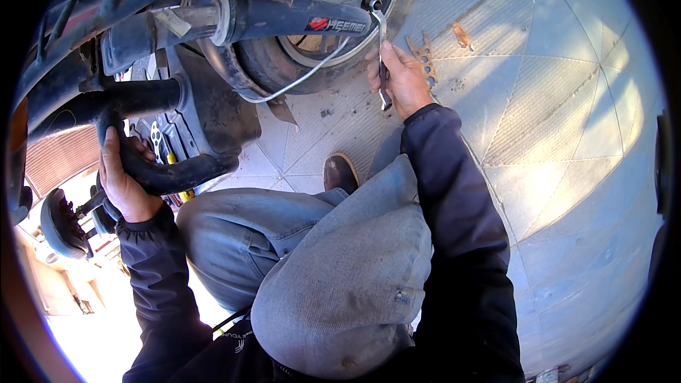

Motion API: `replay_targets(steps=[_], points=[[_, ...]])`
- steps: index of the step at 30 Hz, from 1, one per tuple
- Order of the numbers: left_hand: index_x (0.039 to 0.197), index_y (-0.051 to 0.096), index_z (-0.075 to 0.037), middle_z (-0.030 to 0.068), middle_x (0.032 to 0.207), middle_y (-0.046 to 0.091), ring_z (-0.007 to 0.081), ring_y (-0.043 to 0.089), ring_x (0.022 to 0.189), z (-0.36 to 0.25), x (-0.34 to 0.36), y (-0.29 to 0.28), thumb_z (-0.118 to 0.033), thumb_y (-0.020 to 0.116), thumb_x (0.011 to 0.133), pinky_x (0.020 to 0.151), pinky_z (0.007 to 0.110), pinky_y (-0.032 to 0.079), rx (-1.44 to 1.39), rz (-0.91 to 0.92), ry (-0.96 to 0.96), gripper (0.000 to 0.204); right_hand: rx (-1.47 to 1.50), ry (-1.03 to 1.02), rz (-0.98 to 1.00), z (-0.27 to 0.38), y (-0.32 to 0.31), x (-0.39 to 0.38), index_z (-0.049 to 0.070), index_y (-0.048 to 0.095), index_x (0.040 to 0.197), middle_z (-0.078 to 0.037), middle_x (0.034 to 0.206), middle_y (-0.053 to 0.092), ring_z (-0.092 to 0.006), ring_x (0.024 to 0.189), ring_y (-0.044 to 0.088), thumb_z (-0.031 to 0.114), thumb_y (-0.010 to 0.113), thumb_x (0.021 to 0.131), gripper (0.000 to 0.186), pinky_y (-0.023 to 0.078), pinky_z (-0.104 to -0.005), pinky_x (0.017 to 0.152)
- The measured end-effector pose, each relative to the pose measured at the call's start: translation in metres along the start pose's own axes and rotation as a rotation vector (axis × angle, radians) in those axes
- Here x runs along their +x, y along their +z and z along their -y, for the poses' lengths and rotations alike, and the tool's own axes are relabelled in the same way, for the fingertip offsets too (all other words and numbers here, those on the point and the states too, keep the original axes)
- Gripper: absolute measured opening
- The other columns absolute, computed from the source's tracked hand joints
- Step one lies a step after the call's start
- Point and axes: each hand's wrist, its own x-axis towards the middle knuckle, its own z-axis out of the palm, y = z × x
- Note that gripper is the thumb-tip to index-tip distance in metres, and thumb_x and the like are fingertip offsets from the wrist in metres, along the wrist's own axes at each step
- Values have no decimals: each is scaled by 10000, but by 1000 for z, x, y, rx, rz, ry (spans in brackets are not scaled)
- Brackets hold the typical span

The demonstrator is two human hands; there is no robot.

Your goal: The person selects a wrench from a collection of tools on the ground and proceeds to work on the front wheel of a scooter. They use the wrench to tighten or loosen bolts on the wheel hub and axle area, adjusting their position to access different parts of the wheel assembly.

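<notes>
Overhead, a motorcycle [213,35], rear wheel [333,21] at top centre above a tiled floor [553,99]. Lower left, a black curved bar [167,174], gripped by the left hand [122,181], fingers wrapped round it. Right of the wheel, the right hand [401,78] clenched on a silver wrench [381,50], its head set at the axle.

Dark navy jacket sleeves [454,191] with gathered cuffs at nine and one o'clock, faded blue jeans [340,262], one brown shoe [341,171] at centre.
</notes>
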Motion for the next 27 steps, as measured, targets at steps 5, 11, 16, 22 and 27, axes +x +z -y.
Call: replay_targets(steps=[5, 11, 16, 22, 27], points=[[987, 607, -21, 68, 695, 589, 135, 569, 581, 1, 2, -5, -357, 612, 905, 574, 234, 478, 7, 1, -12, 346, -4, 62, -2, 12, 14, -12, 17, 595, 947, -59, 699, 603, -140, 527, 575, 397, 462, 1003, 406, 490, -267, 506], [985, 601, -18, 66, 699, 582, 134, 566, 590, 0, 1, -2, -349, 615, 904, 581, 233, 475, 1, 2, -10, 342, -92, -16, -31, -7, 8, 6, 14, 593, 904, -80, 715, 617, -183, 564, 611, 423, 455, 999, 442, 511, -283, 516], [953, 613, -41, 19, 692, 564, 104, 549, 559, -2, -3, -1, -350, 653, 885, 539, 204, 463, -29, -17, -45, 319, -160, 16, -168, -1, 25, -5, 8, 592, 841, -74, 631, 581, -153, 471, 564, 421, 460, 989, 459, 447, -286, 436], [956, 605, -46, 23, 686, 564, 110, 551, 553, -1, -1, 0, -349, 650, 886, 533, 209, 464, -15, -14, -7, 315, -51, 134, -255, 28, 54, -25, -8, 556, 796, -106, 617, 584, -186, 430, 553, 426, 444, 991, 488, 459, -313, 408], [962, 604, -49, 16, 684, 562, 105, 550, 553, -2, -3, 2, -346, 651, 886, 527, 210, 459, -20, -11, -19, 310, -63, 177, -216, 27, 57, -23, -11, 545, 876, -130, 694, 601, -230, 512, 612, 482, 403, 993, 526, 514, -326, 448]])
